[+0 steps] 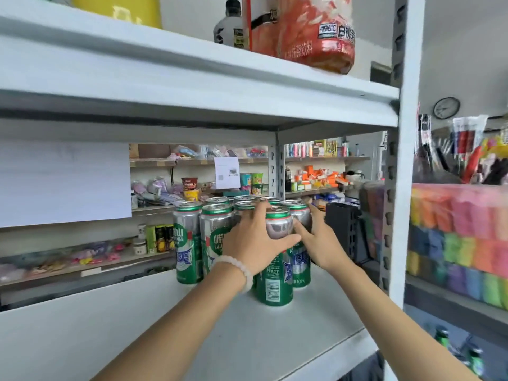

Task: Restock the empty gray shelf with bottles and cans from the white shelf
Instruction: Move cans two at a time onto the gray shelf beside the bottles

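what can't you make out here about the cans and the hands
- Head view: the full can count; the rear green cans show only their tops behind the front row.
- Front can: its label is partly covered by the left hand.
- Right hand: its fingertips go behind the right can, so the grip is unclear.
- Peach tea bottle on the upper shelf: top cut off by the frame edge.

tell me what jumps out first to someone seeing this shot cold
The cluster of green and silver cans standing on the gray shelf at centre draws the eye, with the left hand wrapped around the front can and the right hand reaching in beside it. Above, a large orange bottle sits on the upper shelf, and stacked rainbow-coloured packs fill the right edge.
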